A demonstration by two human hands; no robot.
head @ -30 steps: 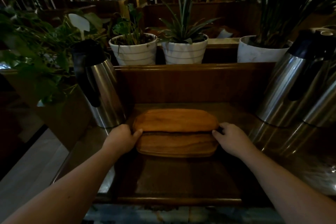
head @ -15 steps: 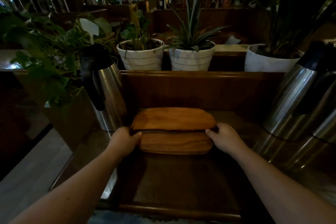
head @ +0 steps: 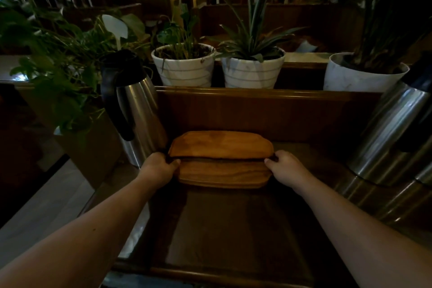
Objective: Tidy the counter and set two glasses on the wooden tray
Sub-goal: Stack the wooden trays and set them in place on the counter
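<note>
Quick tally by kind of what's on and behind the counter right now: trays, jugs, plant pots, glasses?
Wooden trays: 2, upper tray stacked on lower tray
Steel jugs: 2 clearly seen, left jug, right jug; a third may sit at the right edge
White plant pots: 3
Glasses: 0 in view
Total: 7

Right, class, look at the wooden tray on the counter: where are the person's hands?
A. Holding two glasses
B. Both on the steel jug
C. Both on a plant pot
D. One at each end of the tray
D: the left hand and the right hand grip opposite ends of the wooden tray.
</note>
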